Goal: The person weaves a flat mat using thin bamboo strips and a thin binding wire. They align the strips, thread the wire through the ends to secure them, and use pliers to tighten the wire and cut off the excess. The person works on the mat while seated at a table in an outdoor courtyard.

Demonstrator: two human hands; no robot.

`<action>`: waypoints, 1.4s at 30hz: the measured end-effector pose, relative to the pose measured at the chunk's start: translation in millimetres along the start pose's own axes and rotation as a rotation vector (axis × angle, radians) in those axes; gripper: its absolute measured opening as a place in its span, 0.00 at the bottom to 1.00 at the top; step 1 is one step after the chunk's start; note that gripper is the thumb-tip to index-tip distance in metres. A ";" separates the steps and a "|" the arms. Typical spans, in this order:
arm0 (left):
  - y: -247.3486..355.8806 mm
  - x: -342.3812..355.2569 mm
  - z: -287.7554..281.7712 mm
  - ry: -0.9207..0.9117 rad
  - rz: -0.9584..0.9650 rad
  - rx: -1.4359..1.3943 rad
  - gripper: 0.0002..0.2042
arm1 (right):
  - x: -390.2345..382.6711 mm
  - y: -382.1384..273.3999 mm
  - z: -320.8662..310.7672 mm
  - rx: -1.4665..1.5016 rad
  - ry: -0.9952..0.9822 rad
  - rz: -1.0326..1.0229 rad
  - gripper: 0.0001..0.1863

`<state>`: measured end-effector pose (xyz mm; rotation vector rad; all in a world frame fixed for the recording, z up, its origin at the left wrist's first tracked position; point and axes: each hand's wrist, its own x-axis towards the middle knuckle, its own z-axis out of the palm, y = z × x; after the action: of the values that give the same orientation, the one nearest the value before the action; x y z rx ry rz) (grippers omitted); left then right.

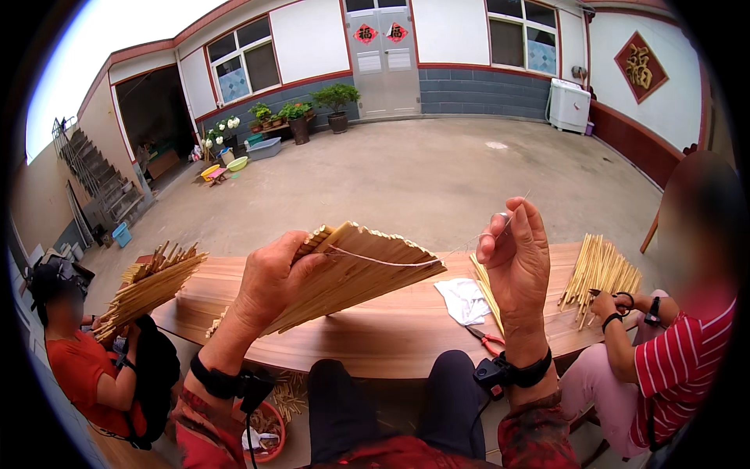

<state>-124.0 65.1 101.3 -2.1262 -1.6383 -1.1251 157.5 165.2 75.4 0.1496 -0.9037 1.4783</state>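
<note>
Both forearms (531,338) rise. The left hand (272,275), thumb in front, grips the stick mat (355,281), tilted above the table (375,344); the right hand (519,258), raised upright, closes in a pinch on thread (383,259). Beyond lies a concrete yard (406,172).

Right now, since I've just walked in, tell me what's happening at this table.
The person's left hand holds a panel of sticks tilted over the table. The raised right hand pinches a thread running from the panel. A white cloth and pliers lie nearby. A co-worker at left holds another bundle; one at right has hands beside a stick pile.
</note>
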 end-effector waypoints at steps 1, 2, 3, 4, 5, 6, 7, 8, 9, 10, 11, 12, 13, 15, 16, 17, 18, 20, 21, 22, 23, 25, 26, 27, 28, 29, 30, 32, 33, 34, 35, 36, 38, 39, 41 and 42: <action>5.8 1.8 -3.7 0.015 -0.021 0.015 0.10 | -0.8 -1.3 0.8 0.003 -0.013 0.002 0.11; 11.4 4.1 -7.3 0.012 -0.021 0.005 0.10 | -1.6 -1.9 1.6 0.007 -0.028 0.007 0.12; 16.0 7.3 -11.5 0.009 -0.054 -0.008 0.10 | -2.5 -2.4 5.2 -0.001 -0.025 0.010 0.12; 19.8 10.0 -16.6 0.007 -0.090 -0.014 0.09 | -3.8 -2.8 10.8 -0.052 -0.012 0.030 0.12; 21.7 12.7 -20.3 0.011 -0.085 -0.022 0.09 | -4.9 -2.6 15.5 -0.102 -0.002 0.053 0.13; 21.1 15.1 -20.8 0.015 -0.095 -0.021 0.09 | -6.2 -1.2 18.3 -0.103 -0.006 0.063 0.13; 22.0 18.8 -23.1 -0.006 -0.095 -0.064 0.10 | -7.8 1.7 20.8 -0.191 -0.035 0.050 0.13; 22.7 21.7 -24.6 -0.025 -0.096 -0.108 0.10 | -9.4 4.5 24.1 -0.280 -0.066 0.037 0.13; 21.3 25.1 -21.7 -0.020 -0.105 -0.095 0.10 | -11.6 4.6 31.4 -0.324 -0.090 0.060 0.11; 19.3 28.9 -17.9 -0.024 -0.076 -0.115 0.10 | -13.8 11.4 33.8 -0.299 -0.095 0.063 0.11; 17.1 30.2 -16.1 -0.030 -0.047 -0.136 0.10 | -15.9 18.9 36.3 -0.519 -0.176 0.038 0.10; 15.9 29.2 -17.8 -0.032 -0.052 -0.114 0.10 | -16.8 26.9 39.6 -0.739 -0.256 0.010 0.09; 13.5 29.5 -17.7 -0.038 -0.068 -0.111 0.10 | -15.4 37.9 44.8 -0.936 -0.312 -0.118 0.10; 10.3 31.5 -16.5 -0.049 -0.083 -0.094 0.11 | -9.8 58.3 47.9 -1.121 -0.396 -0.333 0.09; 9.4 32.8 -14.6 -0.056 -0.110 -0.165 0.11 | -6.7 66.7 48.3 -1.171 -0.416 -0.390 0.09; 8.8 34.0 -13.3 -0.064 -0.136 -0.237 0.11 | -5.6 71.2 50.8 -1.163 -0.415 -0.394 0.09; 8.6 34.9 -12.9 -0.064 -0.135 -0.229 0.11 | -4.6 75.2 52.9 -1.209 -0.411 -0.404 0.09; 10.1 36.1 -13.7 -0.086 -0.170 -0.225 0.12 | 1.2 79.0 54.1 -1.248 -0.412 -0.428 0.08; 9.9 36.8 -13.5 -0.082 -0.167 -0.218 0.12 | 6.2 82.2 53.0 -1.255 -0.409 -0.450 0.09; 9.1 35.8 -12.2 -0.091 -0.176 -0.208 0.12 | 9.8 85.4 51.3 -1.263 -0.408 -0.467 0.09; 8.3 35.7 -11.4 -0.102 -0.186 -0.199 0.12 | 13.1 87.9 49.2 -1.257 -0.411 -0.470 0.09; 6.3 35.9 -10.6 -0.096 -0.177 -0.189 0.12 | 17.8 90.8 45.0 -1.297 -0.435 -0.480 0.10; 5.4 35.6 -10.1 -0.093 -0.168 -0.184 0.12 | 18.0 90.9 44.3 -1.296 -0.439 -0.479 0.10; 6.3 35.4 -10.4 -0.091 -0.171 -0.184 0.12 | 17.5 90.7 43.9 -1.313 -0.436 -0.473 0.10; 8.8 36.0 -10.5 -0.095 -0.185 -0.189 0.12 | 17.9 90.4 42.4 -1.332 -0.431 -0.468 0.11; 10.0 36.5 -10.0 -0.100 -0.200 -0.195 0.12 | 18.9 90.2 40.5 -1.333 -0.433 -0.468 0.11; 9.5 37.1 -8.6 -0.098 -0.200 -0.196 0.12 | 20.1 89.8 38.3 -1.312 -0.433 -0.461 0.11; 7.5 36.3 -7.1 -0.077 -0.154 -0.171 0.12 | 19.7 87.2 38.8 -1.287 -0.437 -0.453 0.11; 6.2 36.0 -5.8 -0.074 -0.156 -0.171 0.12 | 17.8 81.5 42.6 -1.307 -0.446 -0.397 0.11; 5.3 37.0 -5.7 -0.082 -0.146 -0.168 0.12 | 18.1 77.8 46.0 -1.326 -0.455 -0.344 0.10; 5.0 37.9 -6.6 -0.089 -0.137 -0.164 0.12 | 19.6 77.6 47.3 -1.325 -0.458 -0.346 0.10; 7.2 38.7 -9.7 -0.086 -0.137 -0.162 0.12 | 21.2 77.4 48.7 -1.327 -0.466 -0.370 0.10; 11.2 40.2 -12.0 -0.144 -0.217 -0.161 0.11 | 22.9 76.0 49.6 -1.339 -0.471 -0.387 0.10; 9.8 41.0 -10.9 -0.145 -0.218 -0.165 0.11 | 23.3 73.5 52.3 -1.402 -0.469 -0.395 0.11; 8.9 40.9 -8.9 -0.112 -0.174 -0.156 0.11 | 22.7 71.6 53.9 -1.465 -0.470 -0.406 0.11; 9.3 40.5 -8.6 -0.110 -0.175 -0.158 0.11 | 22.1 71.6 53.7 -1.477 -0.483 -0.428 0.11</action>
<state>-116.1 86.0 137.4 -2.2115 -1.8734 -1.2465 67.4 160.9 94.1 -0.3934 -1.9852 0.1178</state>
